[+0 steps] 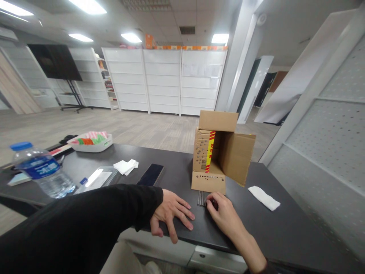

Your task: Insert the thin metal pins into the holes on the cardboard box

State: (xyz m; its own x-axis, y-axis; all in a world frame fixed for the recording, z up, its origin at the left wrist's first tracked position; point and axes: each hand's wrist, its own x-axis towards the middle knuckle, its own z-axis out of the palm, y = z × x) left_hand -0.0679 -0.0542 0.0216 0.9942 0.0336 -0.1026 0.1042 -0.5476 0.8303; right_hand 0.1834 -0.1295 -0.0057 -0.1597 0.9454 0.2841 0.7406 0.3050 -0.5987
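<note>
My left hand (171,214) rests on the dark tabletop near its front edge, fingers spread and nothing in them. To its right, my right hand (224,213) is curled with its fingertips together beside a row of several thin metal rods, like long nails (201,198). Whatever those fingertips pinch, if anything, is hidden. Just behind the rods stands a cardboard box (202,152), lying with its opening toward me and its flaps spread. Small holes dot its left panel and lower flap, and some hold shiny round heads. Yellow-and-red tape (210,152) runs down it.
On the dark table (176,167) lie a black phone (151,175), a folded tissue (126,166) and a clear plastic case (98,179). A water bottle (42,169) and a white basket (110,142) stand left. Another white tissue (264,198) lies right, near a perforated partition (327,133).
</note>
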